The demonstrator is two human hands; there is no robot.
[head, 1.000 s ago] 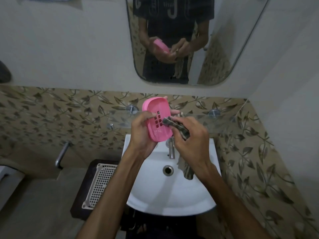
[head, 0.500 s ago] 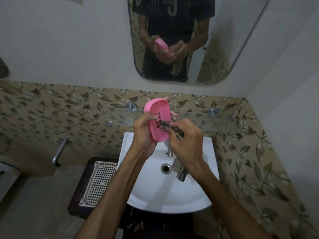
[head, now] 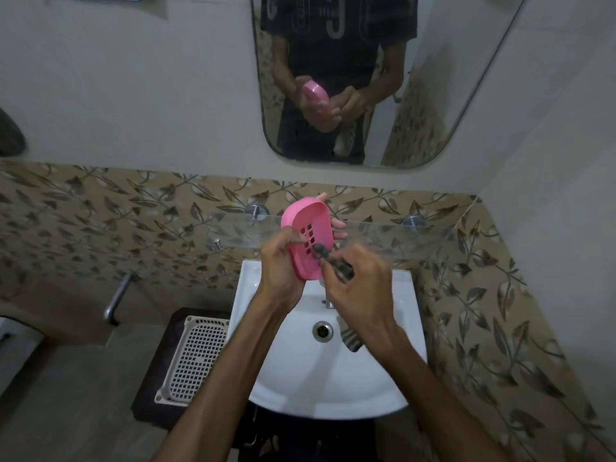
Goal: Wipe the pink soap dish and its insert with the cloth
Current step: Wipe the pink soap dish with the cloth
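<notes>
Pink plastic dish (head: 308, 240), slotted insert facing the camera, is held upright at the centre of the frame, above a white sink (head: 328, 371). The left hand (head: 280, 265) grips its left edge, thumb over the front and fingers curled behind. The right hand (head: 358, 278) pinches a dark cloth (head: 328, 256), whose bunched tip touches the insert beside the slots, while the loose end hangs toward the drain (head: 322, 331). To do this wipe well, the left hand should probably brace the dish firmly while the cloth tip is pushed along each slot, then swept across the flat of the insert and around the rim. A fold wider than this tip would likely cover more surface.
</notes>
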